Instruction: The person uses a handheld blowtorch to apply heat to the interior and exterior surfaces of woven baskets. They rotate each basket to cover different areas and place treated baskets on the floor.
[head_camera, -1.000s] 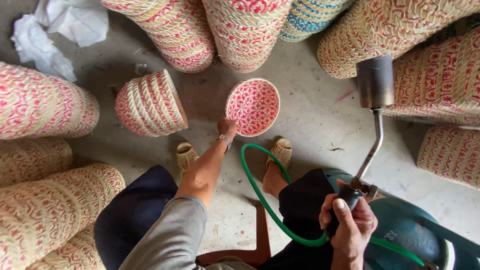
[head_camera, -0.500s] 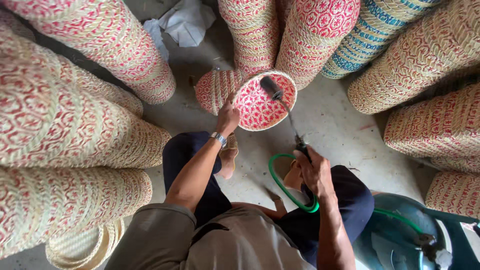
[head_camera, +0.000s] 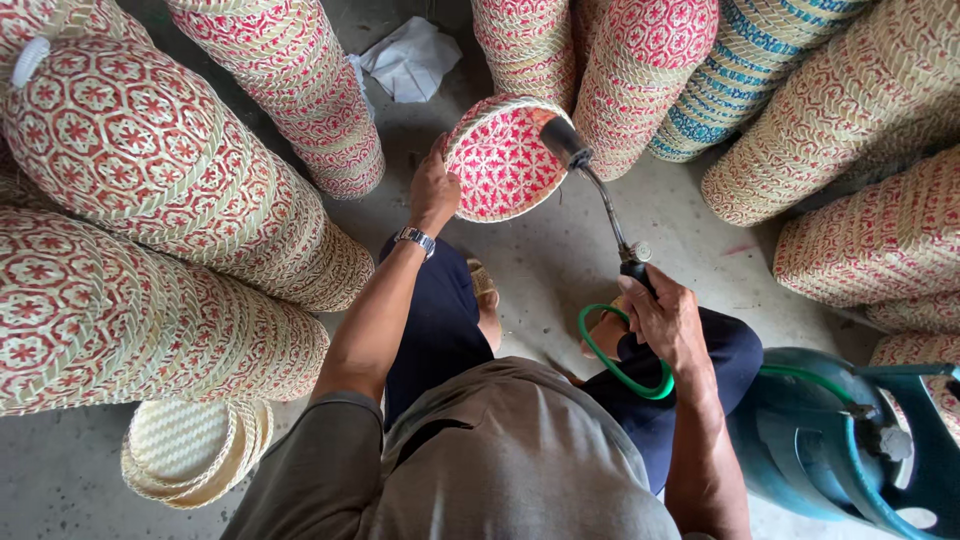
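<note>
Stacks of woven baskets (head_camera: 170, 200) crowd the left, far and right edges, leaving only a narrow patch of bare concrete floor (head_camera: 560, 260) in the middle, around the seated person's knees. A teal gas cylinder (head_camera: 830, 440) fills the near right corner, and a pile of pale woven lids (head_camera: 190, 450) sits at the near left.

The left hand (head_camera: 433, 190) is raised toward the far side, fingers curled over the left rim of a round red-and-cream basket (head_camera: 500, 160), holding it tilted so its patterned bottom faces the camera. The right hand (head_camera: 665, 318), lower and to the right, is wrapped in a fist around the handle of a gas torch (head_camera: 600, 200); the torch's dark nozzle reaches up and left to the basket's right rim. Whether it touches cannot be told. A green hose (head_camera: 610, 360) loops from under that hand to the cylinder.

1 crumpled white sheet (head_camera: 410, 60) lies on the floor at the far edge, between the stacks.
</note>
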